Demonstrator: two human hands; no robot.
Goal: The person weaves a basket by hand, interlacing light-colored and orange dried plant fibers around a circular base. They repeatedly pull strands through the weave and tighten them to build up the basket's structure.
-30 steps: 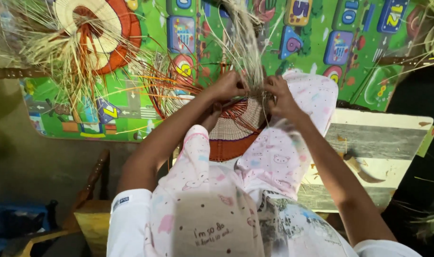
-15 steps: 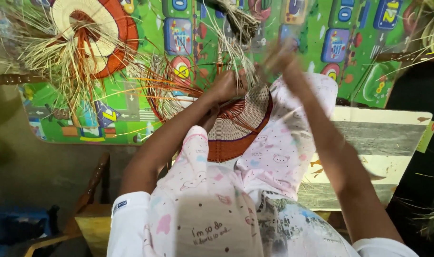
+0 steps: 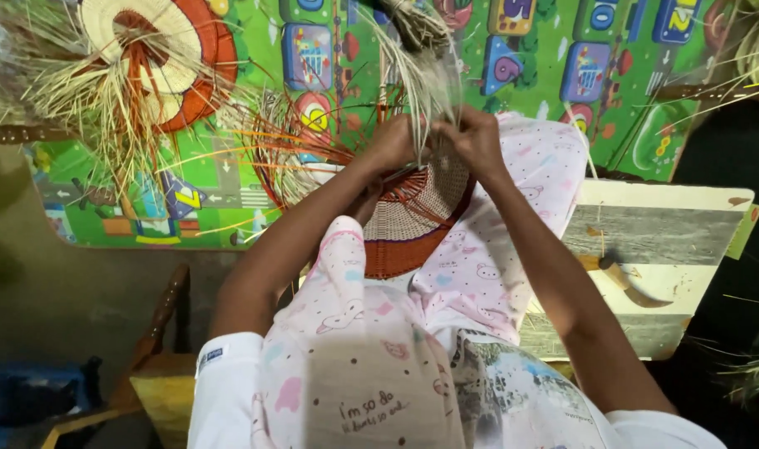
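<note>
Both hands are up at the rim of the round woven basket piece in cream and rust-orange straw [image 3: 412,220], which rests on the person's lap between the knees of the pink patterned trousers [image 3: 471,274]. The left hand [image 3: 393,143] is closed around a tuft of pale loose straw strands [image 3: 425,79] standing up from the edge; the right hand [image 3: 477,140] pinches the same tuft from the other side, knuckles nearly touching. This looks like mid-weave, a strand being worked into the border (the fingertips themselves are hidden). Next move probably wants a firm pull while the left holds the coil steady. A second, finished-looking round mat [image 3: 150,58] lies well apart on the green play mat [image 3: 562,33], and a curved knife [image 3: 625,278] sits on the board to the right.
</note>
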